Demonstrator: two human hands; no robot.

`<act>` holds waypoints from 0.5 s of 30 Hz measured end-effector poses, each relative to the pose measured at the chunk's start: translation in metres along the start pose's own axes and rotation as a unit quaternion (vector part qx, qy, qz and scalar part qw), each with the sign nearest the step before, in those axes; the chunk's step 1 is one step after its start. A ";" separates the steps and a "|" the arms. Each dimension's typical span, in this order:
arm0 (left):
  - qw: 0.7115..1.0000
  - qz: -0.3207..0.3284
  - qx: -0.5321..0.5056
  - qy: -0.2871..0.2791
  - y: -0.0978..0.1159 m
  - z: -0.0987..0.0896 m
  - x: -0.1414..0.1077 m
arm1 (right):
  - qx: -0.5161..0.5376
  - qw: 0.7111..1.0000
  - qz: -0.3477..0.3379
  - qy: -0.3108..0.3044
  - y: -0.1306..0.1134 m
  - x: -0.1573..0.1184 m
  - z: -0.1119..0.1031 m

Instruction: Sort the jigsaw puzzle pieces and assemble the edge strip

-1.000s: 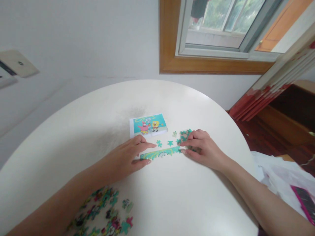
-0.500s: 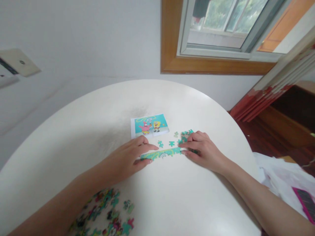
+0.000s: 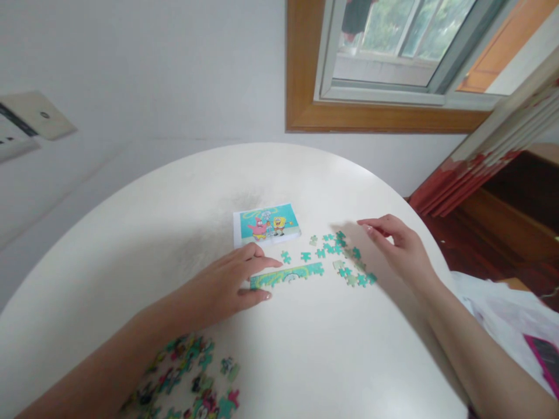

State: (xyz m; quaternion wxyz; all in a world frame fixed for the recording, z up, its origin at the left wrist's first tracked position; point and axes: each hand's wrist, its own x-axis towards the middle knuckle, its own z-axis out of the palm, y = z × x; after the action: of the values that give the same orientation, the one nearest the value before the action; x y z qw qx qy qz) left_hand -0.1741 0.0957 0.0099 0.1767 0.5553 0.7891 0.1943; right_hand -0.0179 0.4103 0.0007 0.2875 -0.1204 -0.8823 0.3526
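A joined strip of teal puzzle pieces [image 3: 290, 276] lies on the white table. My left hand [image 3: 238, 274] rests at the strip's left end, thumb below it and index finger above it, the two apart. My right hand [image 3: 395, 238] hovers to the right of a scatter of loose teal pieces [image 3: 336, 244]. Its thumb and index fingertips are close together; whatever lies between them is too small to make out. Two single pieces sit just above the strip. Behind them lies a reference picture [image 3: 269, 224] with cartoon figures.
A large pile of mixed, colourful pieces [image 3: 192, 384] lies at the near left, partly behind my left forearm. The round table [image 3: 279, 152] stands against a wall under a window. Plastic bags and a pink-edged object [image 3: 542, 362] are beside the table at right.
My right hand has left the strip's right end and moved right and up, uncovering the loose pieces there. My left hand has stayed at the strip.
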 end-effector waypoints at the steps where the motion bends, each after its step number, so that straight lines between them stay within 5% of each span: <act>1: 1.000 -0.001 -0.002 -0.004 -0.001 -0.001 0.000 | 0.005 1.000 0.012 0.007 0.002 0.000 -0.001; 15: 1.000 -0.011 -0.023 -0.018 -0.003 -0.002 0.000 | 0.019 0.999 0.042 -0.023 0.002 -0.001 0.003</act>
State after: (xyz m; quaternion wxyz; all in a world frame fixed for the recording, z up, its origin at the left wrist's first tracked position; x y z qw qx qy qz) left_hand -0.1771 0.0950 0.0101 0.2059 0.5454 0.7873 0.2006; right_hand -0.0187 0.4102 -0.0027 0.2542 -0.1440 -0.8760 0.3838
